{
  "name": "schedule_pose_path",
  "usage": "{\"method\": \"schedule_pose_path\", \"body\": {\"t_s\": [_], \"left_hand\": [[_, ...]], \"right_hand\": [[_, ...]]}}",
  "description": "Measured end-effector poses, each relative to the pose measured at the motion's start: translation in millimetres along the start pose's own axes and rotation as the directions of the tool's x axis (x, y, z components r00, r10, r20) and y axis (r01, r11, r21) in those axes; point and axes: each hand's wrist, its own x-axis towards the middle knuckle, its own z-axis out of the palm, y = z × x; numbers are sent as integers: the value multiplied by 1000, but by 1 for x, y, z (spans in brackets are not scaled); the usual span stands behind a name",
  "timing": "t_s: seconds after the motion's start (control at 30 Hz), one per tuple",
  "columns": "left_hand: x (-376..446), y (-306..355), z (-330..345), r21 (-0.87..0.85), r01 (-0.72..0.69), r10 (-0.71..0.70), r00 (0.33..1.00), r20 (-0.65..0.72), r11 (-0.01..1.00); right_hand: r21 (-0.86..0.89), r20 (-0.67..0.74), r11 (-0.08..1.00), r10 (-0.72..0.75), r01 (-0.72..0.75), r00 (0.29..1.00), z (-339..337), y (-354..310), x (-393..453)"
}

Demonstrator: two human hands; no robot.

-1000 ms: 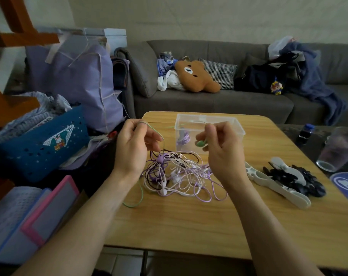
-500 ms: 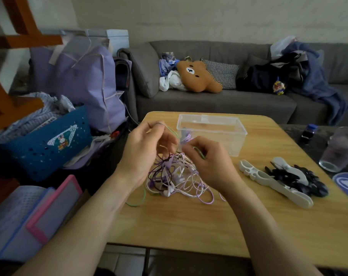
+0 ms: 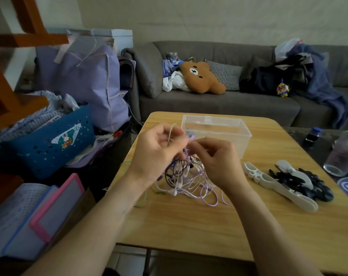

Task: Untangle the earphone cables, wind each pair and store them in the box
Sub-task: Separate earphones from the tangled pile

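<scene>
A tangle of earphone cables [image 3: 191, 182], purple, white and dark, lies on the wooden table [image 3: 189, 226] in front of me. My left hand [image 3: 157, 152] pinches a thin green cable [image 3: 171, 130] that loops up over its fingers and trails off the table's left edge. My right hand [image 3: 219, 160] is close beside it, its fingers curled and pinching cable at the top of the tangle. A clear plastic box [image 3: 217, 134] stands open just behind both hands.
White and black cable winders [image 3: 284, 186] lie on the table to the right. A glass [image 3: 342, 154] and a small bottle [image 3: 312, 135] stand beyond the right edge. Bags and a blue basket [image 3: 49, 144] crowd the floor on the left; a grey sofa [image 3: 219, 104] is behind.
Both hands have come together over the tangle; my right hand moved left and down toward my left. The green earbud seen in my right hand earlier is out of sight.
</scene>
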Motion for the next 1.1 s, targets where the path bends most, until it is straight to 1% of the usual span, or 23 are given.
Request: {"method": "schedule_pose_path", "body": {"t_s": [0.07,0.1,0.17,0.27,0.33,0.4,0.43,0.53,0.63,0.7,0.8,0.93,1.03,1.1], "left_hand": [[0,-14,-1,224,-9,13,1000,-14,975],[0,-18,0,298,-7,9,1000,-6,955],[-2,-24,5,338,1,-9,1000,24,941],[-1,-23,9,332,27,-28,1000,1,943],[-1,-22,11,405,8,-13,1000,9,914],[-2,-22,11,503,0,-18,999,31,864],[-2,-22,11,518,10,-28,999,27,855],[-1,-25,8,514,54,-63,998,0,856],[0,-25,7,534,42,-59,998,16,845],[-1,-23,8,511,18,-20,1000,-2,859],[-3,-18,5,478,-24,48,998,-39,878],[-4,-16,4,377,-62,61,998,15,924],[-3,-21,7,394,-54,49,999,22,918],[-1,-23,8,445,-45,30,999,41,895]], "right_hand": [[69,-65,996,53,-48,997,-2,-2,2],[85,-76,995,65,-59,995,-3,-2,2],[77,-57,995,61,-56,996,-4,-2,2],[75,-38,996,55,-52,998,-5,-3,2],[41,-42,998,45,-43,998,-6,-2,2],[19,-81,998,55,-54,995,-6,-3,2],[28,-124,998,67,-64,990,-7,-2,2],[74,-249,994,96,-80,964,-9,-1,4],[98,-304,991,120,-95,945,-8,-1,4],[108,-318,988,141,-112,938,-8,-2,4],[163,-272,978,169,-128,947,-8,-6,5],[302,-165,944,188,-132,968,-5,-14,3],[323,-118,940,156,-110,981,-2,-18,1],[333,-150,940,129,-73,980,-1,-20,0]]}}
